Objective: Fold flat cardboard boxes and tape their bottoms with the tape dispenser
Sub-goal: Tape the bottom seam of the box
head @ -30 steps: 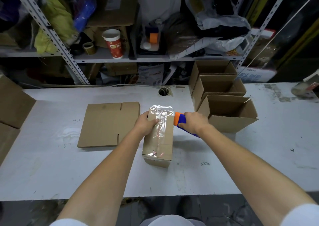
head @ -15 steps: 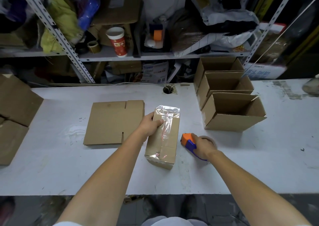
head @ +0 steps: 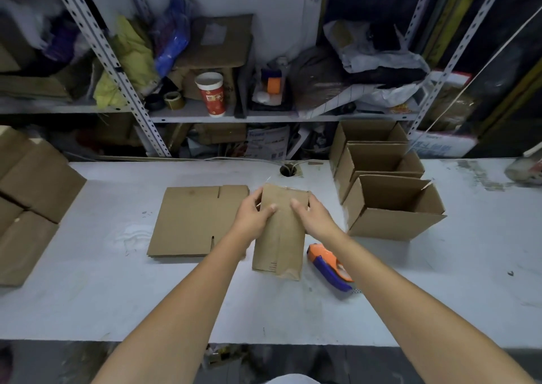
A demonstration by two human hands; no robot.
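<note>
1. White worktop [head: 88,295] holds the cardboard box [head: 278,246] at its middle; left hand [head: 252,216] and right hand [head: 315,216] both grip it.
2. Swinging it may knock the tape dispenser [head: 328,266], just beside, toward the front edge.

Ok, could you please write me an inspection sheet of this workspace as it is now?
Surface: white table, scuffed and marked.
Job's things: folded box in both hands; tape dispenser lying right of it; flat cardboard left of it; three open boxes at right.
Clutter: brown boxes at left edge.
Hands: left hand and right hand grip the folded box.
Cables: white cable along back edge toward hole.
Surroundings: crowded shelf with paper cup, tape roll.
</note>
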